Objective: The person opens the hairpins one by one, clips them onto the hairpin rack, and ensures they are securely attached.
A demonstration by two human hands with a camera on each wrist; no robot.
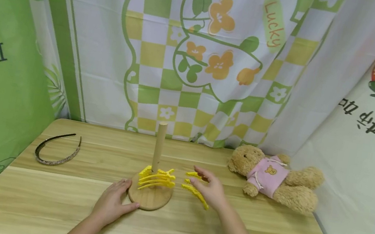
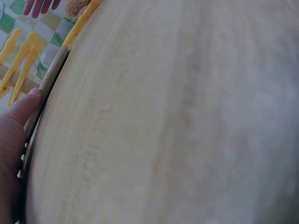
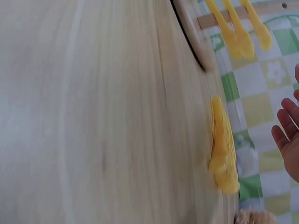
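Note:
A wooden stand with a round base and an upright peg stands mid-table. Several yellow headbands lie stacked round the peg. My left hand lies flat on the table, its thumb against the base rim. My right hand hovers with straight fingers just over loose yellow headbands to the right of the stand. In the right wrist view those headbands lie on the wood, with the fingers held apart from them.
A dark headband lies at the back left of the wooden table. A teddy bear in a pink shirt lies at the back right. Printed cloth hangs close behind the table and on both sides.

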